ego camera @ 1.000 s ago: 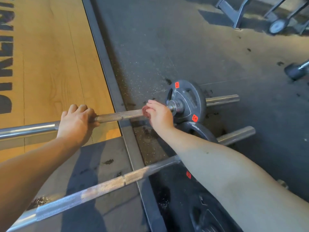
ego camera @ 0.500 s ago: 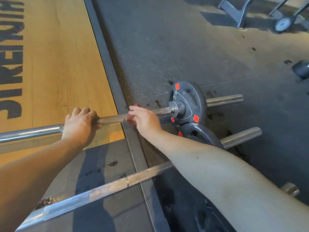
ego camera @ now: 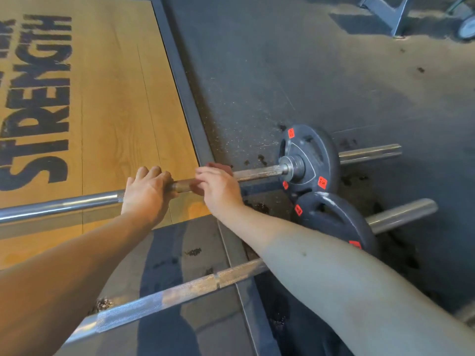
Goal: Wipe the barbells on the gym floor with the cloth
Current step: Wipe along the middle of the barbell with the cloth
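Observation:
Two barbells lie across the floor. The far barbell carries a dark plate with orange stickers. My left hand grips its shaft from above. Just to its right, my right hand is wrapped over the same shaft with a reddish cloth pressed under the fingers; only an edge of the cloth shows. The near barbell runs below my arms, with its own dark plate leaning under the first one.
A wooden lifting platform with black lettering lies at the left, framed by a metal strip. Dark rubber floor spreads to the right. Legs of a metal rack and a small wheel stand at the far right.
My right hand with the cloth has slid left along the far barbell's shaft, away from the plate, and now sits close to my left hand. The left hand has kept its grip.

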